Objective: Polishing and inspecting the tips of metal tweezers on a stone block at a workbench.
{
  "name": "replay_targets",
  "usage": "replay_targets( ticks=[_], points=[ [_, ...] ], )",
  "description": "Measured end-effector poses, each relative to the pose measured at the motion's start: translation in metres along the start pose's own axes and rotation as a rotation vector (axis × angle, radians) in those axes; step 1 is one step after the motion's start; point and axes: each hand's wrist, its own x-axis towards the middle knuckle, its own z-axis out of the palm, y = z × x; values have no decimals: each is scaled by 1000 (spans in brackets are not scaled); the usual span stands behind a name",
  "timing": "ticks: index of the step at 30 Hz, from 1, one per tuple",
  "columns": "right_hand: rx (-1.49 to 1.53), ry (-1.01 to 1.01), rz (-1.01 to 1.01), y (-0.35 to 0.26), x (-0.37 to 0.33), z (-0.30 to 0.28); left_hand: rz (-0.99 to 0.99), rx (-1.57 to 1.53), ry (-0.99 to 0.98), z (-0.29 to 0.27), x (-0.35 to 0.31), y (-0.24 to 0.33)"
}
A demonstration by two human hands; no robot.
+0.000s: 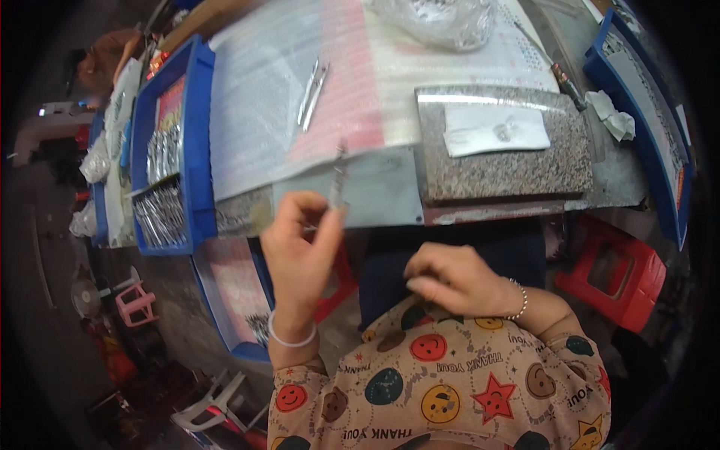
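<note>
Head view. Slender metal piece point(340, 176), silvery, narrow, uneven in outline: pinched upright in the picture between thumb and index of my left hand point(296, 244), over the near edge of the bench point(382, 191). My right hand point(457, 281): fingers curled in front of my printed shirt point(427, 382), which is patterned with round faces and stars. Two metal pieces point(311, 97), long, thin, shiny, side by side on a wrinkled translucent plastic sheet point(251, 127). Stone slab point(499, 176), speckled grey-brown, granite-like; on it a folded white cloth point(495, 139), smudged grey.

Hard to make out: the held piece is motion-blurred, its lower end covered by my fingers; whether my right hand holds anything, I cannot tell. Clear plastic bag point(442, 26), crumpled, cut off at the top edge, contents unclear.

Surroundings: blue tray point(199, 150) at left, stacked with bright metal pieces; lower blue tray point(210, 307), partly behind my left forearm, a small heap of metal inside; long blue tray point(607, 49) at right. Beside the slab, a dark-handled tool point(568, 84) and a crumpled white tissue point(611, 116). Red plastic stool point(622, 274) beyond my right elbow; another person point(109, 60), dim, far left.
</note>
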Motion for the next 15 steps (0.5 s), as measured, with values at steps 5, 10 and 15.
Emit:
replay_targets(
  ticks=[5, 10, 15],
  points=[
    [385, 285, 97, 1, 3, 8, -260, -353, -277, 26, -62, -6],
    [312, 284, 115, 8, -1, 11, -344, -497, -333, 42, -88, -18],
    [66, 280, -77, 15, 0, 15, -279, -788, -312, 44, -95, -10]
  ],
)
